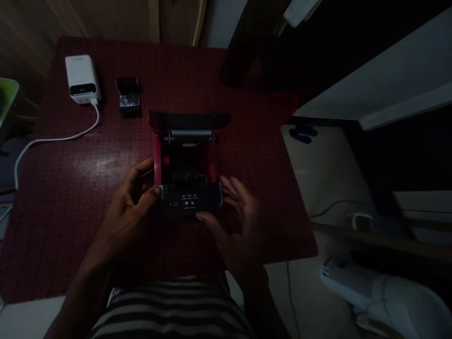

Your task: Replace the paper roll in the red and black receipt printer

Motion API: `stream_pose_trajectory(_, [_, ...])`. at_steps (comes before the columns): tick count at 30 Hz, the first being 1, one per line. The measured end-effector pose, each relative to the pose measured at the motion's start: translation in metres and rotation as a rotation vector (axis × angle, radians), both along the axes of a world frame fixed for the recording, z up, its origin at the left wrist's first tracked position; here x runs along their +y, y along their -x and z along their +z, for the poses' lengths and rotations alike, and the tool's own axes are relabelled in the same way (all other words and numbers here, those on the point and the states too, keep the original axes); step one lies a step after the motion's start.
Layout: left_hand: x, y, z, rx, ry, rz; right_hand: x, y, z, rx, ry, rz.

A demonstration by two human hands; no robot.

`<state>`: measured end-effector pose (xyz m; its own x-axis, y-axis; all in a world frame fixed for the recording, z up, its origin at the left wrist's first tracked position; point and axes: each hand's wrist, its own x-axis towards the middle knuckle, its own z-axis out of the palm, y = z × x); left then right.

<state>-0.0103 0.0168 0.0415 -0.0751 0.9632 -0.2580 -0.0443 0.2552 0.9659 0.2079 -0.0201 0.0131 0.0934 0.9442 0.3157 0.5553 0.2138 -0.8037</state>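
A small black and red printer (192,197), which looks like a thermal label or receipt printer, sits on the red table in front of me. Its black lid (192,121) is raised at the back, showing a roller (189,136) and a dark red inner bay. My left hand (129,202) grips the left side, thumb on the front panel's corner and fingers along the side wall. Around the right front corner curls my right hand (236,219), its thumb at the front edge and fingers by the right side. The bay's contents are too dark to make out.
A white power bank (83,75) with a plugged-in white cable (67,138) lies at the table's (106,254) far left. Beside it stands a small open black case (129,96). Dark slippers (302,133) and thin cables are on the floor to the right.
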Motion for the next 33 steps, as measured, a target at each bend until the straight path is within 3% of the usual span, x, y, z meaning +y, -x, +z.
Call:
stream_pose_trajectory(3, [-0.004,-0.002,-0.001,0.023,0.024,0.043,0.005,-0.008,0.013,-0.034,0.024,0.02])
stream_pose_trajectory(5, [-0.006,-0.004,-0.002,0.047,0.025,0.066,0.016,-0.014,0.028,-0.129,-0.039,0.049])
stream_pose_trajectory(9, [-0.006,-0.003,-0.008,0.058,-0.037,0.034,0.057,-0.008,0.055,-0.377,-0.167,0.28])
stream_pose_trajectory(13, [-0.005,0.0,-0.018,0.032,-0.038,0.046,0.107,0.022,0.075,-0.655,0.097,0.509])
stream_pose_trajectory(16, [-0.005,0.001,-0.023,-0.008,-0.055,0.037,0.127,0.044,0.08,-0.863,0.294,0.572])
stream_pose_trajectory(22, [-0.006,0.003,-0.025,-0.007,-0.081,0.014,0.135,0.053,0.072,-0.941,0.338,0.592])
stream_pose_trajectory(27, [-0.006,0.005,-0.025,0.01,-0.064,0.001,0.136,0.053,0.081,-0.913,0.37,0.551])
stream_pose_trajectory(31, [-0.005,0.005,-0.023,-0.006,-0.07,0.005,0.119,0.044,0.088,-0.8,0.275,0.463])
stream_pose_trajectory(33, [-0.004,0.005,-0.021,0.009,-0.065,0.004,0.105,0.03,0.089,-0.642,0.17,0.416])
